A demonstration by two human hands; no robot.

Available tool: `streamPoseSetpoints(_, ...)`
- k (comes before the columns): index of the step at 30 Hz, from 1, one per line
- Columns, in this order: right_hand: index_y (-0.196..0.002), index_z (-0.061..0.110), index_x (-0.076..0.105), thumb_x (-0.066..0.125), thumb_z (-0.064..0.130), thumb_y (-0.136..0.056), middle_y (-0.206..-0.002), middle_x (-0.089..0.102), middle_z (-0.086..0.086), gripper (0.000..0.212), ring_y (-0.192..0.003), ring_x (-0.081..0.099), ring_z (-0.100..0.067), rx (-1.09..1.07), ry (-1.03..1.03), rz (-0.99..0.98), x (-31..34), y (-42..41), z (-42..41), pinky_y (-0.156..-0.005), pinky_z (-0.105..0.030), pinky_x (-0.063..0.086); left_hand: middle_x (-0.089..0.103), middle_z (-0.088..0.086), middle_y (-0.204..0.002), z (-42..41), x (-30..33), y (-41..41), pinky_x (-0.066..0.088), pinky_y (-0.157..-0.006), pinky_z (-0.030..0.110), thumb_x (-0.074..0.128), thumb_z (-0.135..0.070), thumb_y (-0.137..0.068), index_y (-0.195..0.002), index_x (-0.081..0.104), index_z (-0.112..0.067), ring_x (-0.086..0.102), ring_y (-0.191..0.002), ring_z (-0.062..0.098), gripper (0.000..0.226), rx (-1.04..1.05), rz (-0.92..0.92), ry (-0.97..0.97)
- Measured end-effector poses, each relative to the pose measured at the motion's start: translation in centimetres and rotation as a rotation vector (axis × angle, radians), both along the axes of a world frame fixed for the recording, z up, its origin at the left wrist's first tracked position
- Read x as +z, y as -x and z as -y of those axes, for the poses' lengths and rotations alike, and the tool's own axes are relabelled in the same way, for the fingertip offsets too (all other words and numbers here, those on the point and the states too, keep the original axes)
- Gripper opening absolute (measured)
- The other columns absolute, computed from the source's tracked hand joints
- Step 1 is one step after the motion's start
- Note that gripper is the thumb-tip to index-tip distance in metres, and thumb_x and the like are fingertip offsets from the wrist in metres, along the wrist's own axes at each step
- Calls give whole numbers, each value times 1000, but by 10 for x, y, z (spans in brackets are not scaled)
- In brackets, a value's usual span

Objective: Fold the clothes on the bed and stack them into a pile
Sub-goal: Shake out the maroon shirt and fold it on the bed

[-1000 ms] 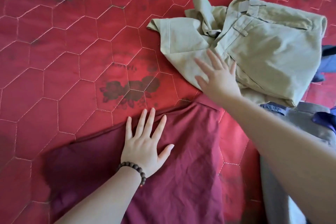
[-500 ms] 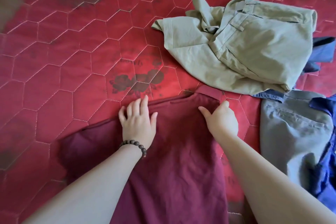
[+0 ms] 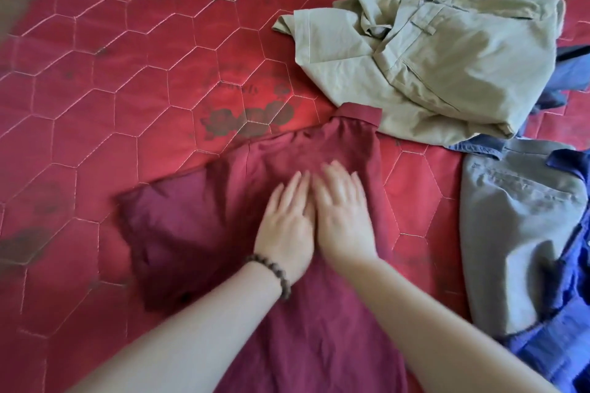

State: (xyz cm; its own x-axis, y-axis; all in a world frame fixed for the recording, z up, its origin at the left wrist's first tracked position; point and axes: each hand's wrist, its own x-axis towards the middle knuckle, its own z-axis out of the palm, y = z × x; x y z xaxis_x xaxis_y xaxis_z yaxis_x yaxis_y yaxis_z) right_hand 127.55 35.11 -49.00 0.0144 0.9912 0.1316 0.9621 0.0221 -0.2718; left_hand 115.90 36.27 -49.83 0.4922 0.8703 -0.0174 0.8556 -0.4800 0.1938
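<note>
**Smoothing the maroon shirt**

Left hand (image 3: 284, 230) and right hand (image 3: 343, 220) lie side by side, fingers straight, flat on the maroon cotton shirt (image 3: 198, 233) spread over the red quilted bedcover (image 3: 95, 105), likely pressing out creases for folding.

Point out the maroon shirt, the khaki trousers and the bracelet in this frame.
maroon shirt (image 3: 178, 233): head view, on its left sleeve.
khaki trousers (image 3: 463, 51): head view, on the seat panel below the waistband.
bracelet (image 3: 271, 274): head view, on the beads at the left wrist.
</note>
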Motion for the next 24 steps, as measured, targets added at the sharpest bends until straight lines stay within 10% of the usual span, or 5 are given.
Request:
streamPoseSetpoints(8, -154, 22, 21, 25, 45, -100, -161, 16, 5, 59, -149, 9, -15, -141, 285, 222, -31, -53, 40, -119, -53, 0, 10, 1, -163, -12, -22, 67, 5, -121, 48, 21, -58, -94, -155, 11, -28, 5, -150, 21, 68, 255, -182, 116)
streamPoseSetpoints(17, -152, 11, 27, 30, 22, -95, -160, 21, -4, 58, -149, 9, -17, 114, 241, -11, -16, 44, 155, -121, -47, 10, 24, 7, -160, 148, -14, 54, 12, -122, 42, 30, -31, -94, -152, 27, -13, 12, -150, 21, 61, -36, -51, 136)
streamPoseSetpoints(24, -152, 11, 27, 30, 38, -98, -159, 24, -4, 60, -148, 16, -20, -158, 301, 97, -27, 31, 245, -120, -51, 10, 19, 4, -161, 195, -15, 121, 11, -122, 43, 31, -48, -96, -154, 24, -22, 15, -149, 23, 64, 101, -133, 150)
